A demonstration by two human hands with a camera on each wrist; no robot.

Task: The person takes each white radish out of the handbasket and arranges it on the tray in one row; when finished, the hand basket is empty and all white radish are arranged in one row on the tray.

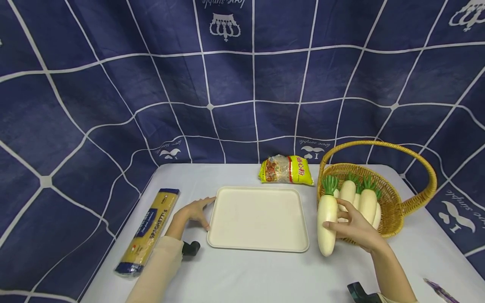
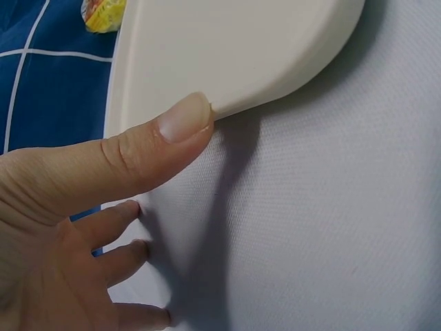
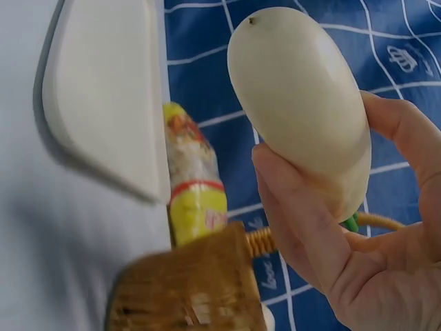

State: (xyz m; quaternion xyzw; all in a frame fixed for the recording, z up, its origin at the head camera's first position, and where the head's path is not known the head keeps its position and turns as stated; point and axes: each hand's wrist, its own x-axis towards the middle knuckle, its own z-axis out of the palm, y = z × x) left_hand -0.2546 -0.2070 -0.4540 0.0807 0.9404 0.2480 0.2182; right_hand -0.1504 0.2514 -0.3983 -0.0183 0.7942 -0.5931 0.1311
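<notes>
Radish (image 1: pixel 326 211) (right hand (image 1: pixel 352 228)) outside tray rim (image 1: pixel 305 219)

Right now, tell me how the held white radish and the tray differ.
The radish is long and rounded; the tray is flat with a raised rim. The right hand grips the radish, while the tray lies on the table, the left hand at its edge. Both are pale.
</notes>
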